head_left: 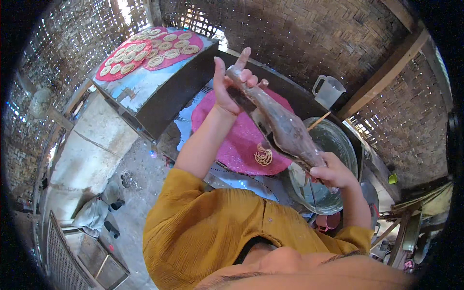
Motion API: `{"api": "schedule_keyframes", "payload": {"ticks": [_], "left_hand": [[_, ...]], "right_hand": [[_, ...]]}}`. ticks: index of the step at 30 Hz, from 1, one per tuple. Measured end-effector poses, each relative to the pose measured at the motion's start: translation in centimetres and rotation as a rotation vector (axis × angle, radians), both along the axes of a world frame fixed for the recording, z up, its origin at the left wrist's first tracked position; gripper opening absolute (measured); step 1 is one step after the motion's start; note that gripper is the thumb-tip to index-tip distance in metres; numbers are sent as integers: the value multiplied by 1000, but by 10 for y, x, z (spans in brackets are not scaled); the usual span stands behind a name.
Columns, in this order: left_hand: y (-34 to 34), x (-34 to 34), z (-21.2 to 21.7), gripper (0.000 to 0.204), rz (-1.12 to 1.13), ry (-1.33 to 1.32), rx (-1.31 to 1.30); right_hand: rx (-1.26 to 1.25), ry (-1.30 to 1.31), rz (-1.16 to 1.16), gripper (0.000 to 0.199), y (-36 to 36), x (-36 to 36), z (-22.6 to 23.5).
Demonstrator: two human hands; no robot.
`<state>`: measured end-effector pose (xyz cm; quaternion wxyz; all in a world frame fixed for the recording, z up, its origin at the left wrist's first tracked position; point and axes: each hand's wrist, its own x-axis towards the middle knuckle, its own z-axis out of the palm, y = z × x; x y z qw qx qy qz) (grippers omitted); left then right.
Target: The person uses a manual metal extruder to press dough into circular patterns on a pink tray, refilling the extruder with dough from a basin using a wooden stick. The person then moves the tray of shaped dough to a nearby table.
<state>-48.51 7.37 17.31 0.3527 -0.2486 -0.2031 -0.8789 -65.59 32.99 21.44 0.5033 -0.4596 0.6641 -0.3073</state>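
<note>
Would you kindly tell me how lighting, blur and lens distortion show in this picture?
Head view: daylight specks dot the woven wall, an upper-left gap blown out; head view: no obvious blur on the tool; head view: fisheye curvature, with black, rounded edges.

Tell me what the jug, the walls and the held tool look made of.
Jug: likely plastic, smooth, as its sides are cloudy and translucent. Walls: probably matte bamboo, given the flat interwoven strips. Held tool: perhaps worn wood, dull grey-brown; its smeared surface leaves this open.
</note>
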Motion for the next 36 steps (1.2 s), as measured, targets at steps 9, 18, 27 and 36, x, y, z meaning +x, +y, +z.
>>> {"api": "schedule_keyframes", "payload": {"ticks": [9,18,27,36], "left_hand": [[25,-4,-9,63,-177,84,14],[9,8,19,66,-101,146,-122],[35,15,5,68,-130,2,-53],[35,-38,-70,65,-786,-598,-337]], "right_hand": [[41,101,55,61,30,1,21],[-309,232,85,63,11,6,9],[-134,59,77,63,33,7,-2],[-72,103,5,61,55,-4,-14]]}}
